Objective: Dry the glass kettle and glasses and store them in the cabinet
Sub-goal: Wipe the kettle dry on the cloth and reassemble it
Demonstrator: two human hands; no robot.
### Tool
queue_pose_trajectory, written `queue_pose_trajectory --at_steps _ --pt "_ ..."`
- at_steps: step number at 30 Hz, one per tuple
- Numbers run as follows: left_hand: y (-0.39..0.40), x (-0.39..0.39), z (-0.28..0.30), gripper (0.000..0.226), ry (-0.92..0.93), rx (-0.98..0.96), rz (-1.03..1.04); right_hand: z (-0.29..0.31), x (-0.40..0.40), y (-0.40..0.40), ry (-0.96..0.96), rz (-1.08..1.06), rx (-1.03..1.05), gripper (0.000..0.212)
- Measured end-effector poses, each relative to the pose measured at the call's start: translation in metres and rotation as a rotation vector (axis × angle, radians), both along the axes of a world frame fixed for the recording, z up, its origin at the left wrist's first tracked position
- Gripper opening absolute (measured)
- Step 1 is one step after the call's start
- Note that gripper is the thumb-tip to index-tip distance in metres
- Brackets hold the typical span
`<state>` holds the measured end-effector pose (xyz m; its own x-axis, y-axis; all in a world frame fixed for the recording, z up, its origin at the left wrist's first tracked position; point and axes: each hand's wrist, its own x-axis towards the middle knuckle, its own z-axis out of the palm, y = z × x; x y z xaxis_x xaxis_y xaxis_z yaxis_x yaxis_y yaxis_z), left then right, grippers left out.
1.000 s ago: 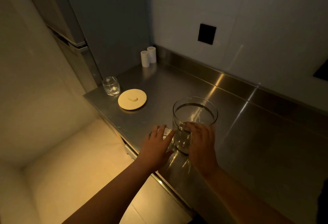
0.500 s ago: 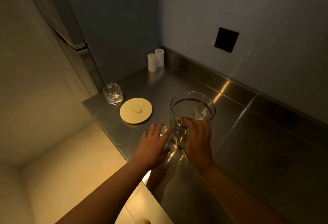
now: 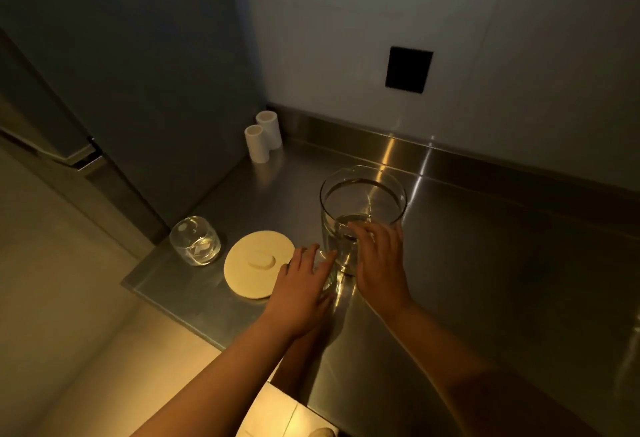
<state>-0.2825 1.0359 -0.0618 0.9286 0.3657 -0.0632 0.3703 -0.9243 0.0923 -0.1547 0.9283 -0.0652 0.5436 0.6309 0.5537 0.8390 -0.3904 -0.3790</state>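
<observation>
On a steel surface (image 3: 485,280) in a dim corner, the kettle (image 3: 362,208) stands upright, right hand (image 3: 379,256) curled on it, left hand (image 3: 301,284) flat beside a glass (image 3: 195,241).

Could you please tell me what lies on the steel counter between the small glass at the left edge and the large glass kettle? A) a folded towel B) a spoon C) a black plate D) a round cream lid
D: a round cream lid lies flat between the small glass and the glass kettle.
</observation>
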Motion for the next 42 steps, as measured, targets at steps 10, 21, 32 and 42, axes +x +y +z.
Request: queue_pose_trajectory --at_steps 10,21,32,42 --pt "0.02 0.015 -0.009 0.071 0.011 -0.005 -0.146 -0.004 0.001 0.007 0.049 -0.068 -0.074 0.048" --pt "0.023 0.01 -0.009 0.071 0.008 0.019 -0.198 0.001 -0.008 0.008 0.102 -0.111 -0.127 0.051" --pt "0.026 0.008 -0.01 0.072 0.001 0.06 -0.239 0.008 -0.026 0.01 0.072 -0.191 -0.21 0.067" --pt "0.017 -0.034 -0.016 0.074 -0.093 -0.045 -0.108 -0.008 -0.084 -0.003 0.018 0.159 -0.389 0.062"
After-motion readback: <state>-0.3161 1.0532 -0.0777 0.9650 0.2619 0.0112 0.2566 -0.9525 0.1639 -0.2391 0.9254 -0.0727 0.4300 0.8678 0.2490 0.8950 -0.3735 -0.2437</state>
